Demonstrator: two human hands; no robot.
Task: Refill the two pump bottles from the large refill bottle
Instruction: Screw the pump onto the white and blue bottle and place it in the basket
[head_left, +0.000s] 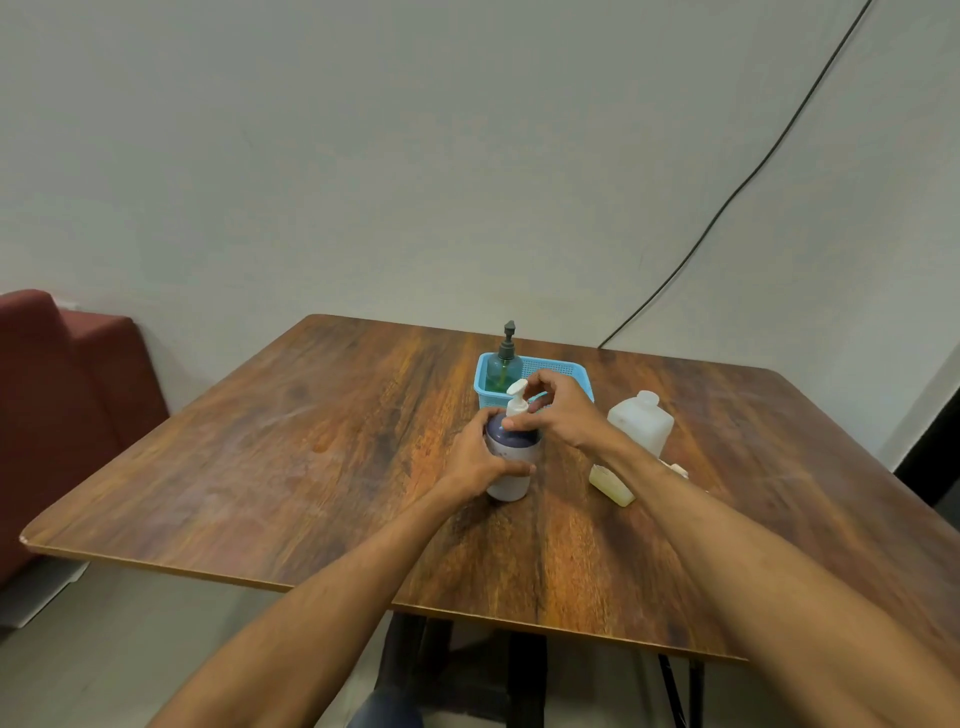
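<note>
A white pump bottle (511, 480) with a dark blue shoulder stands upright near the middle of the wooden table (291, 447). My left hand (475, 457) grips its body from the left. My right hand (558, 413) holds the base of its white pump head (517, 397) from the right, fingers curled round the collar. A green pump bottle (503, 369) with a dark pump stands in a blue basket (558, 370) just behind. The large translucent refill bottle (641, 423) stands to the right, cap on.
A small yellowish bottle (613, 486) lies on its side by my right forearm, partly hidden. A red seat (62, 405) stands at the left past the table's edge. A black cable (753, 171) runs down the wall at the back right.
</note>
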